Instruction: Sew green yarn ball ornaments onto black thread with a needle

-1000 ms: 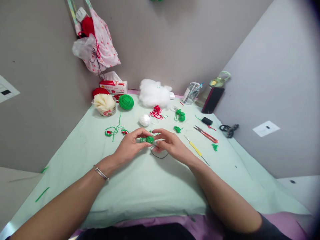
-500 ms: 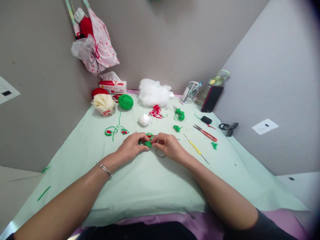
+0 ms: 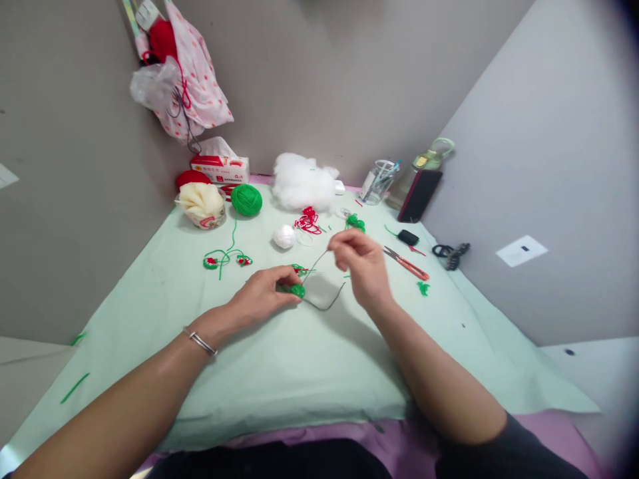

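My left hand (image 3: 269,291) pinches a small green crocheted piece (image 3: 298,291) between thumb and fingers, low over the cloth. Up and to the right, my right hand (image 3: 360,261) is closed in a pinch on a dark thread (image 3: 315,264) that runs taut down to the green piece. A second length of the dark thread curls from the piece along the cloth to the right. Just behind the left fingertips lies a red and green piece (image 3: 299,269), partly covered. Whether the right fingers also hold a needle is too small to see.
Left of my hands lie red and green crocheted pieces (image 3: 210,263). Behind are a green yarn ball (image 3: 246,200), a white yarn ball (image 3: 285,237), white stuffing (image 3: 304,183) and red yarn (image 3: 308,221). Orange-handled snips (image 3: 407,263), a phone (image 3: 421,196) and a pen cup (image 3: 378,183) stand or lie right.
My right hand has moved up and right, away from the green piece, drawing the dark thread out straight. My left hand still holds the piece. The view has shifted slightly.
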`<state>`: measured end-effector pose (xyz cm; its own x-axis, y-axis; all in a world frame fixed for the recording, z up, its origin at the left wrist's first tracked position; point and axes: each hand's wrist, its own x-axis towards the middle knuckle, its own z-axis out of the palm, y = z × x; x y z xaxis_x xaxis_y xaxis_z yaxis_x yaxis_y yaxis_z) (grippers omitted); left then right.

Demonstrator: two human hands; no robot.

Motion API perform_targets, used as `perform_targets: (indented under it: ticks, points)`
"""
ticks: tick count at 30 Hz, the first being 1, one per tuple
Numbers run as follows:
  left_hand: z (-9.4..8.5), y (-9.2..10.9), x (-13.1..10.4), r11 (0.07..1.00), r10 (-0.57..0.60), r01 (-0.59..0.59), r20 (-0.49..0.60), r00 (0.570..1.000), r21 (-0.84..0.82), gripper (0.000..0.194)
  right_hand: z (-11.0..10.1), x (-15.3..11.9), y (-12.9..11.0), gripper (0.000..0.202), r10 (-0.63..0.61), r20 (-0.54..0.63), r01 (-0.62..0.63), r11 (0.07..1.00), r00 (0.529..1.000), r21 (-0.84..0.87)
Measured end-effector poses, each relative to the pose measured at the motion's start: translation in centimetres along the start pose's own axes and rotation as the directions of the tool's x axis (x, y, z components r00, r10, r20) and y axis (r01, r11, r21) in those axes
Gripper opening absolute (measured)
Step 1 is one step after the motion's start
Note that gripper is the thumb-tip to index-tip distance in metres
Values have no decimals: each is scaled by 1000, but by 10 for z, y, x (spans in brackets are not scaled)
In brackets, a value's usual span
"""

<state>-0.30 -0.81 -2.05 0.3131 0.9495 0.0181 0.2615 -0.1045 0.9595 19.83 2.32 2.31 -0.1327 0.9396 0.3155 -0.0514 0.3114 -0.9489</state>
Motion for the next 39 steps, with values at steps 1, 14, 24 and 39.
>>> perform_targets:
  ticks: [1, 14, 24, 39]
  points:
    - [-1, 2, 0, 998, -29, 32, 51, 998, -60, 19, -7, 5, -5, 8, 66, -38, -61, 991, 997, 122]
    - [-16, 13, -2, 884, -67, 169, 240, 968, -435, 31, -112, 56, -2, 26, 365, -293, -88, 744, 884, 662]
    - [-16, 9, -4, 894, -105, 207, 265, 959, -398, 41, -101, 52, 2, 11, 281, -256, -63, 778, 925, 625]
    - [-14, 9, -1, 944, -107, 133, 101, 989, -301, 35, -58, 31, -15, 31, 241, -41, -214, 915, 970, 342]
